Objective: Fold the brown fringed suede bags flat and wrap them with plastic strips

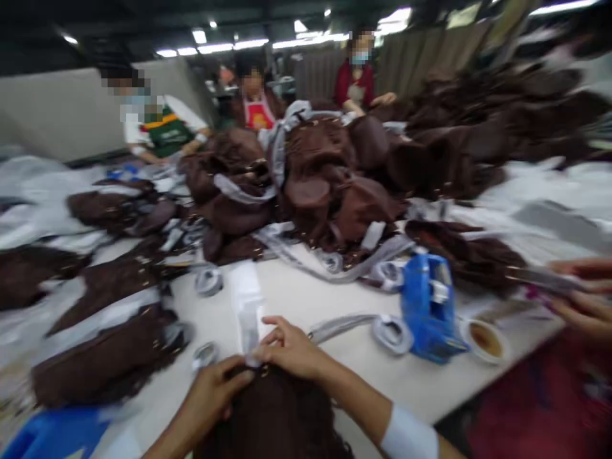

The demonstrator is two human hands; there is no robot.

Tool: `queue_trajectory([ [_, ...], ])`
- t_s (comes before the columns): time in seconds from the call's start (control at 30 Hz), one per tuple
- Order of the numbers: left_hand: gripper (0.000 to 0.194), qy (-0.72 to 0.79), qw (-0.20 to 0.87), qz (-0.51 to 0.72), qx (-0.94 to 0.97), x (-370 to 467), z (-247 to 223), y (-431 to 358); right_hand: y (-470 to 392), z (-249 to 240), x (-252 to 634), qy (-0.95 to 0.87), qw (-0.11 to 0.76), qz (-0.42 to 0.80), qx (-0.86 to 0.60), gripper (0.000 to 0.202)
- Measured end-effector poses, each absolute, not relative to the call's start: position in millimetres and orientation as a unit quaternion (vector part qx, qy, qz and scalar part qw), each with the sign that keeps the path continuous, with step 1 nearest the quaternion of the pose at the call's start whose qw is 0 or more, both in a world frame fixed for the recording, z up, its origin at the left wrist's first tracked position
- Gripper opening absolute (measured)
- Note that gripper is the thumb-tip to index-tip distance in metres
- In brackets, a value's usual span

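Observation:
A dark brown bag [272, 414] lies at the table's near edge, directly in front of me. From its top edge a white wrapping strip [246, 296] stretches away over the table. My left hand [215, 386] is closed on the bag's top left corner, thumb and forefinger together. My right hand [289, 347] pinches the near end of the white strip where it meets the bag, its other fingers partly raised. Small gold-coloured metal shows beside the right fingertips. The picture is blurred, so the exact finger contact is hard to see.
Brown bags [325, 172] are heaped across the table [335, 306]. At right are a wrapped strap coil [392, 335], a blue tape dispenser [425, 312] and a bowl [485, 341] of brown stuff. A co-worker's hand [586, 306] is beyond. Several people work opposite.

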State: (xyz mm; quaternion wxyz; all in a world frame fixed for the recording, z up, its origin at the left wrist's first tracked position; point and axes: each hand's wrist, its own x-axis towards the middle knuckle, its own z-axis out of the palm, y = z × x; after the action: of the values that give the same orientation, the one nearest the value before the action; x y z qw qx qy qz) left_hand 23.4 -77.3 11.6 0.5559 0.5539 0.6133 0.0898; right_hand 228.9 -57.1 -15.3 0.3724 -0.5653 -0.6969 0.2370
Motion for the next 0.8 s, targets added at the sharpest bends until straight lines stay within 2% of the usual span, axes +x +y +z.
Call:
queue_trajectory([
  [0.1, 0.037, 0.648, 0.531, 0.105, 0.536, -9.1, 18.7, -91.1, -54.8, -16.3, 179.2, -0.573, 0.351, 0.570, -0.473, 0.025],
  [0.17, 0.048, 0.654, 0.533, 0.118, 0.524, -4.6, 22.1, -92.3, -53.0, -16.5, 176.1, -0.487, 0.345, 0.650, -0.471, 0.023],
  [0.27, 0.057, 0.639, 0.574, 0.154, 0.488, 16.4, 27.2, -89.1, -53.0, -18.7, 187.1, -0.461, 0.349, 0.655, -0.486, 0.026],
  [0.43, 0.048, 0.652, 0.561, 0.233, 0.454, 32.5, 23.6, -85.0, -55.8, -20.3, 189.5, -0.455, 0.330, 0.673, -0.480, 0.031],
  [0.6, 0.045, 0.683, 0.510, 0.237, 0.465, 32.9, 9.7, -84.7, -57.6, -28.7, 173.2, -0.468, 0.370, 0.596, -0.537, 0.034],
  [0.8, 0.056, 0.680, 0.521, 0.226, 0.464, 34.5, 10.9, -84.2, -58.8, -41.2, 166.5, -0.442, 0.398, 0.614, -0.519, 0.040],
])
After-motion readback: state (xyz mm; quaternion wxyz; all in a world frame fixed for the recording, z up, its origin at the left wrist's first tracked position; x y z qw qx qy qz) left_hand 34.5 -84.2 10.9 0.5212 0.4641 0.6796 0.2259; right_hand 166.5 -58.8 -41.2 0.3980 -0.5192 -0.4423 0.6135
